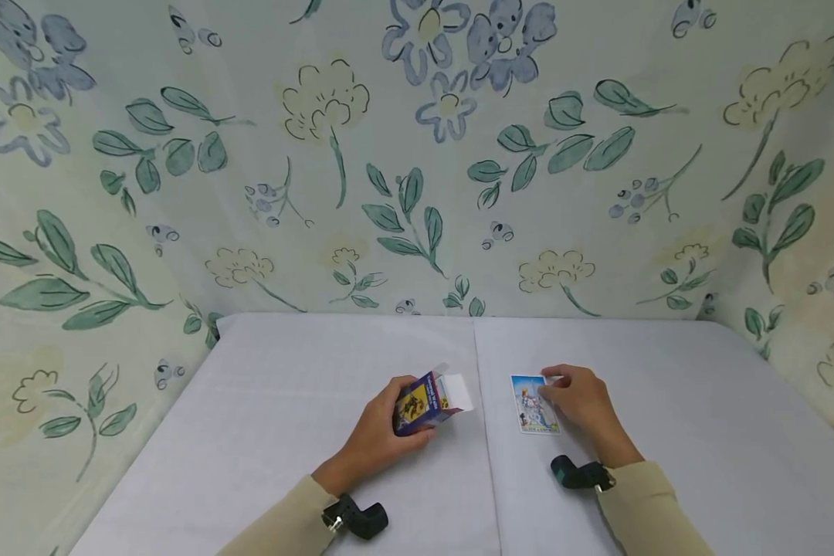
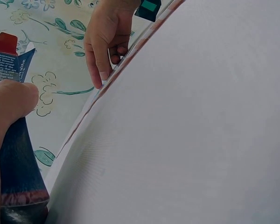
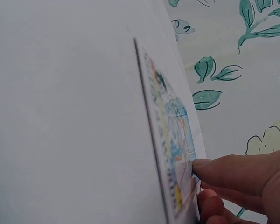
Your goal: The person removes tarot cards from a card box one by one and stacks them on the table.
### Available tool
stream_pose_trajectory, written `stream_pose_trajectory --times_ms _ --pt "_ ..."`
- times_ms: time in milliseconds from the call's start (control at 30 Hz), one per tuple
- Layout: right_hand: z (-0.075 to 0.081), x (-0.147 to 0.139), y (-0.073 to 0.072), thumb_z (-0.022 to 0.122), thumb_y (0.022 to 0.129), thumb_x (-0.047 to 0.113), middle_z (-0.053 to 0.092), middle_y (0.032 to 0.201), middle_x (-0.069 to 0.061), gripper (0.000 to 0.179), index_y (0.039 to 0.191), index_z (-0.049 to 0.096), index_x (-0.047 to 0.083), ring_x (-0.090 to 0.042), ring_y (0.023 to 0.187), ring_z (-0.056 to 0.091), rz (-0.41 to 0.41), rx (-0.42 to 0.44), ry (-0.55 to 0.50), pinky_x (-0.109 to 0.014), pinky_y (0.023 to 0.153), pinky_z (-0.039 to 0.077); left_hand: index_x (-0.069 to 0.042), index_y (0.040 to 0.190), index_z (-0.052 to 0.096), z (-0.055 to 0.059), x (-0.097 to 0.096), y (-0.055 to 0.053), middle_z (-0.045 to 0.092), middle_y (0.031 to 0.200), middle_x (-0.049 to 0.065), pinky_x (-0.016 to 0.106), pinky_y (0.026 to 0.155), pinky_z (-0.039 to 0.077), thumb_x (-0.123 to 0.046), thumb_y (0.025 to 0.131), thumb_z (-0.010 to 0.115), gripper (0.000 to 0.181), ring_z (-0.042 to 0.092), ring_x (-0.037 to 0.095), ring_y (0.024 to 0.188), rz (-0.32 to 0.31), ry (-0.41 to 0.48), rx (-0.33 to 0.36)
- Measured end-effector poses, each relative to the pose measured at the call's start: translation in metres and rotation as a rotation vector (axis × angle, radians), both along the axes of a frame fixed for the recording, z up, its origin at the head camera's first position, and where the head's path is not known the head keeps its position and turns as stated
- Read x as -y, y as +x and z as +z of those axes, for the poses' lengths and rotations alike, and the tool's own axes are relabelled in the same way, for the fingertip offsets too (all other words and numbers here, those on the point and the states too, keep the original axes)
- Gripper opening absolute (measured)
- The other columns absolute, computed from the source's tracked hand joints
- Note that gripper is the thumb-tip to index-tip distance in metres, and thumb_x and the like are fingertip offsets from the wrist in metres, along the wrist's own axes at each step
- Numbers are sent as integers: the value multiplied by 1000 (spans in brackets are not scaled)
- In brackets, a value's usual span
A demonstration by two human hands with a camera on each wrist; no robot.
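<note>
An illustrated card (image 1: 530, 411), its edge pinched by the right hand (image 1: 587, 400) between thumb and fingers, lies on or just above a white-covered table (image 1: 250, 432). Nearby, the left hand (image 1: 381, 436) curls around a blue box (image 1: 415, 405), flaps open. Black wrist devices (image 1: 365, 520) project from tan sleeves (image 1: 278, 521); flower-print fabric (image 1: 236, 193) hangs behind.

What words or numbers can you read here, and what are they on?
"Mary Hanson", on the box, seen from the left wrist; the letters are soft.
"details of the", just below that, on the same panel.
The rest of that small print is too blurred to read surely.
The box's other lettering, in the head view: too small.
The card's bottom caption: too small or blurred.
</note>
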State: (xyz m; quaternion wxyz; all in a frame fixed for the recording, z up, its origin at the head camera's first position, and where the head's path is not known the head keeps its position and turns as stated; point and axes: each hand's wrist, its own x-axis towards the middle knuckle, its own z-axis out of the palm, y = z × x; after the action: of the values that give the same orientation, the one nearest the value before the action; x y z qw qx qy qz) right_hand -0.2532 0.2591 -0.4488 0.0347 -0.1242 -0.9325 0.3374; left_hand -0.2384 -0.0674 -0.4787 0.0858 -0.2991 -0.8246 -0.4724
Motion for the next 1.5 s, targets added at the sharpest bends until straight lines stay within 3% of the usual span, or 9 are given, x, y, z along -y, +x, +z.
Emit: stream_pose_trajectory --times_ms 1500 --pt "2 -1 -3 68 87 16 60 102 -21 35 118 62 1 -32 89 55 -17 11 -37 -41 77 50 -20 137 40 1 1 -2 55 119 -7 28 84 48 -40 78 79 73 53 9 100 -7 -4 -12"
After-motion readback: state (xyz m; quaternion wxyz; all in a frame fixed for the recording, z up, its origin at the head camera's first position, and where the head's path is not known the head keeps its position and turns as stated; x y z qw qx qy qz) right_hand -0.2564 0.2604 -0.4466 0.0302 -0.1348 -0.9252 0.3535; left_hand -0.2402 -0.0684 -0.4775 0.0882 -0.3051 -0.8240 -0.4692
